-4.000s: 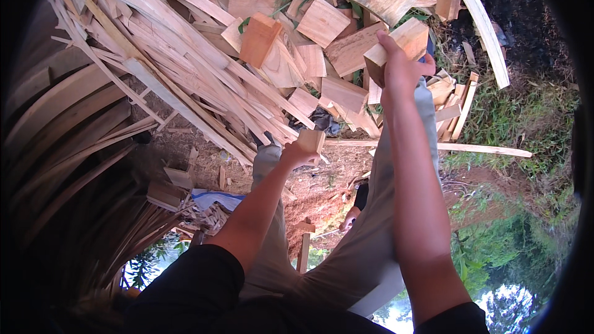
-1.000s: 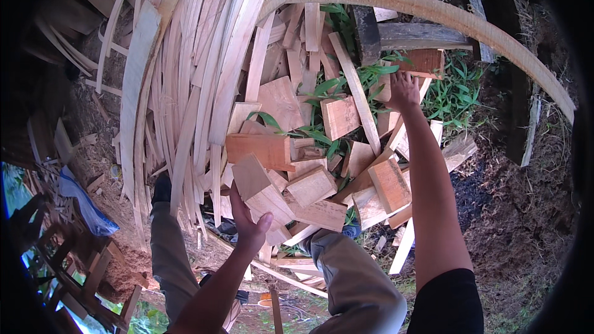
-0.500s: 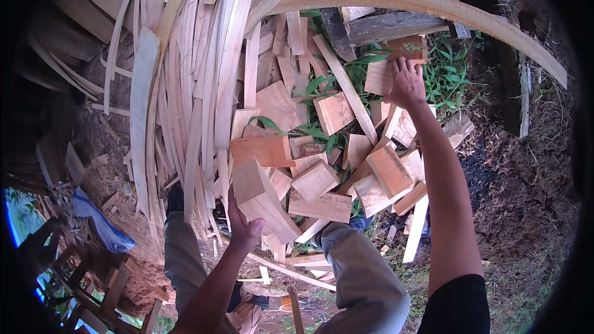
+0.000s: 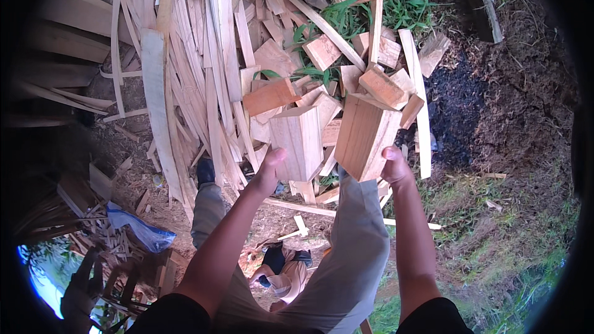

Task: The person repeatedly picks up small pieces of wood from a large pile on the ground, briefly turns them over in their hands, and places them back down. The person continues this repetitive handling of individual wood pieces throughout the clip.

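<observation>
In my left hand (image 4: pixel 270 172) is a pale wooden block (image 4: pixel 296 143), gripped low on its left side. My right hand (image 4: pixel 396 167) grips a second, grained wooden block (image 4: pixel 367 133) by its lower right side. Both blocks are raised in front of me, side by side with a narrow gap between them. The thumbs show on the wood, while most of the other fingers are hidden behind it. Beyond the blocks lies a pile of offcuts, among them an orange-brown block (image 4: pixel 270 97) and another reddish one (image 4: pixel 383 86).
Long thin wood strips (image 4: pixel 198 68) heap up at the left, beside a wide pale board (image 4: pixel 154 111). A blue-and-white plastic bag (image 4: pixel 141 227) lies lower left. Green plants (image 4: pixel 402 3) grow at the far side, and dark soil (image 4: pixel 461 111) is at the right. Another person (image 4: pixel 288 272) is below, partly hidden.
My right hand has come back from the far side of the pile and now holds a block beside the left one. The left hand's block has turned more upright. The view has shifted.
</observation>
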### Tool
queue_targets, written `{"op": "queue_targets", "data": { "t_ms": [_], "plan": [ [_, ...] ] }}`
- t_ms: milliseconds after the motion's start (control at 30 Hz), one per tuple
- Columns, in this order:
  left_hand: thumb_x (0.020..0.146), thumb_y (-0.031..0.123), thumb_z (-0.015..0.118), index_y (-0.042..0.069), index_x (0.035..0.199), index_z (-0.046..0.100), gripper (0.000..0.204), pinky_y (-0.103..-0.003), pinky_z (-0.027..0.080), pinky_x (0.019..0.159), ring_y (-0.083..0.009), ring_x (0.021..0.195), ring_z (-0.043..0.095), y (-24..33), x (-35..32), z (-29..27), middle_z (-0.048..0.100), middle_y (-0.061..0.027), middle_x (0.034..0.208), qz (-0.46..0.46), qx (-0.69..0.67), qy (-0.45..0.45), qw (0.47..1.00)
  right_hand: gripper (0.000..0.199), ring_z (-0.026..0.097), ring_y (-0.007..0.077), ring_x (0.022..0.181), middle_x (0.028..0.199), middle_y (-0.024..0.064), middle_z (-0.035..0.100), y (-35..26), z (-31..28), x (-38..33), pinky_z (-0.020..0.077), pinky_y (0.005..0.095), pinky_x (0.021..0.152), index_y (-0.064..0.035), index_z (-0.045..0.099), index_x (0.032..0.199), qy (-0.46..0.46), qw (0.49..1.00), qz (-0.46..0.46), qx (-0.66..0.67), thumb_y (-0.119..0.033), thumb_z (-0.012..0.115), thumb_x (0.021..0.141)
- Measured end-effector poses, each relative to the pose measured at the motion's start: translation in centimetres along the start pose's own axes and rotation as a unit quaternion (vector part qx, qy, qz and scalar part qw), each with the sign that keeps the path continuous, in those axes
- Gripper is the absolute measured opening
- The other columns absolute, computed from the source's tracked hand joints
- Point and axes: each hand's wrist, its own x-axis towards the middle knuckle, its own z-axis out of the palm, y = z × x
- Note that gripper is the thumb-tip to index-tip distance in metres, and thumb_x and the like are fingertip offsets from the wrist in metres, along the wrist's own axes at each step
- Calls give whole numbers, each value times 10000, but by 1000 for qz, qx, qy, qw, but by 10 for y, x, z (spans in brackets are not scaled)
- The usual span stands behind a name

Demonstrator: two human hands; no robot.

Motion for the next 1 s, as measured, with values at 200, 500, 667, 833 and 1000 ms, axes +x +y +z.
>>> {"op": "queue_targets", "data": {
  "t_ms": [200, 500, 667, 833, 1000],
  "plan": [
    [757, 537, 645, 4, 1583, 177, 1088, -413, 240, 1182, -274, 1452, 321, 16, -18, -4, 345, -175, 1559, 60, 135, -35, 988, 934, 557, 250, 1212, 1296, 139, 590, 51, 91, -33, 439, 389, 1043, -6, 440, 1453, 24, 991, -126, -33, -300, 870, 677],
    [886, 495, 541, 15, 1569, 214, 896, -417, 255, 1175, -276, 1444, 329, 5, -28, -42, 333, -185, 1562, -99, 221, -12, 970, 665, 568, 152, 1023, 1139, 73, 615, 100, 113, -25, 430, 314, 907, -37, 590, 1299, 42, 999, -9, -12, -473, 749, 822],
    [946, 548, 507, -44, 1407, 465, 752, -379, 465, 992, -244, 1226, 579, 3, -36, -11, 600, -149, 1295, -239, 253, 87, 933, 723, 531, 157, 1004, 1005, 35, 568, 160, 103, -8, 420, 348, 889, -75, 590, 1236, 57, 987, 135, 71, -618, 713, 774],
    [870, 587, 628, 48, 1132, 584, 601, -337, 456, 749, -166, 850, 595, -61, -52, -93, 604, -43, 949, -266, 322, 247, 874, 871, 581, 221, 990, 1137, 114, 617, 213, 93, 42, 457, 379, 860, -11, 607, 1244, 176, 949, 262, -3, -679, 729, 699],
    [858, 502, 714, 106, 760, 616, 420, -279, 355, 541, -76, 572, 468, -75, -97, -141, 515, 36, 649, -243, 275, 321, 873, 1141, 535, 386, 1278, 1431, 199, 484, 154, 77, 82, 467, 487, 1037, 36, 533, 1363, 379, 775, 262, -433, -738, 803, 570]
  ]
}}
